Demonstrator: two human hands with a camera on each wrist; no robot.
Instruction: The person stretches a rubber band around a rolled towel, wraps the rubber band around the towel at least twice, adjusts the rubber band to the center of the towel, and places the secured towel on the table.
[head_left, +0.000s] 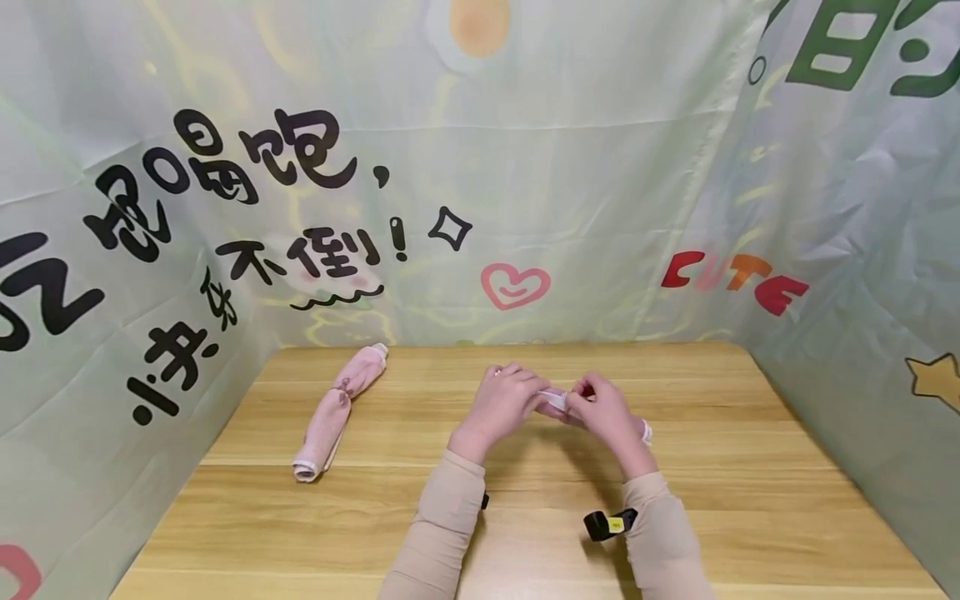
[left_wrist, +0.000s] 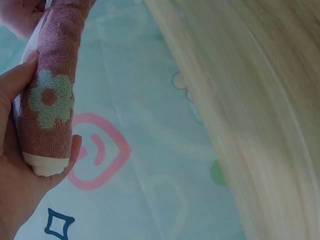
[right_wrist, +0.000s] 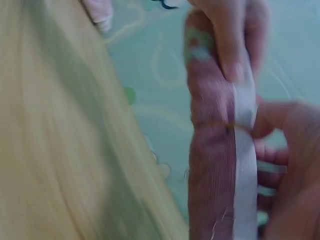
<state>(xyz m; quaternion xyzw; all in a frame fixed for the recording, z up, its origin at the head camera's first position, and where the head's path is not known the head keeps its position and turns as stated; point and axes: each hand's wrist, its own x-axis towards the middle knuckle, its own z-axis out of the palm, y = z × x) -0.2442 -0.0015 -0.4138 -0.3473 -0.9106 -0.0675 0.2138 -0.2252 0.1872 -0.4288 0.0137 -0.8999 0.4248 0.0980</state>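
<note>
My left hand (head_left: 504,402) grips one end of a rolled pink towel (left_wrist: 56,65), holding it above the table. A pale flower and a white edge show on the towel in the left wrist view. Round the roll's middle runs a thin brownish band (right_wrist: 215,123), which looks like a rubber band. At that band, my right hand (right_wrist: 295,165) pinches with thumb and finger, close to the white hem (right_wrist: 245,165); the fingertips are blurred. A second rolled pink towel (head_left: 324,429), cinched at its middle, lies to the left on the table.
Beneath both hands is a wooden table (head_left: 390,517). Printed cloth (head_left: 600,183) hangs behind it and along its sides. A black wrist camera (head_left: 600,525) sticks out from the right sleeve.
</note>
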